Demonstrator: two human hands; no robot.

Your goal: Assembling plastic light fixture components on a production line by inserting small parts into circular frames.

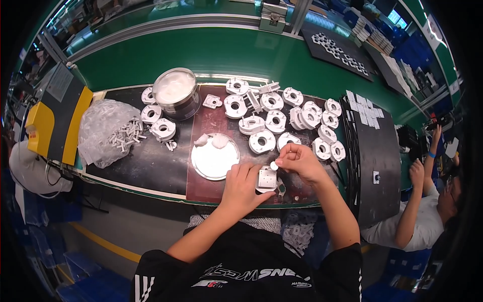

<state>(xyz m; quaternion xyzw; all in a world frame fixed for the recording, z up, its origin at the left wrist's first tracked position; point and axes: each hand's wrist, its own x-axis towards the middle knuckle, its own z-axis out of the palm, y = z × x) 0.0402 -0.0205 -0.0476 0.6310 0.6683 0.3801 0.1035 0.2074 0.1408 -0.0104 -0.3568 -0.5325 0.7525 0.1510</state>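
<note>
Head view. Grip: the right hand (300, 163) pinches a small white piece (274, 165) between thumb and forefinger. The left hand (240, 192) lies about the block (266, 179), fingers at its left side, thumb along its near edge; how firmly it presses, cannot tell.

Block: white, square, dotted with small holes, near the table's near edge between the two hands. The small piece is at its far right corner; contact not certain, fingers partly cover it.

Just left and far of the block: a round lid (215, 163) with white lumps at its far side. Beyond it, an open tub (176, 90) of white matter. Far and right: a loose group of white housings (262, 142), most with a round central hole. Well left: a clear bag (100, 146) with white pins (126, 135) at its right side.

Step in hand, judged from the pose: small piece being handled at the block. Next move would call for a steady left hand and a light, well-aligned right pinch.
</note>
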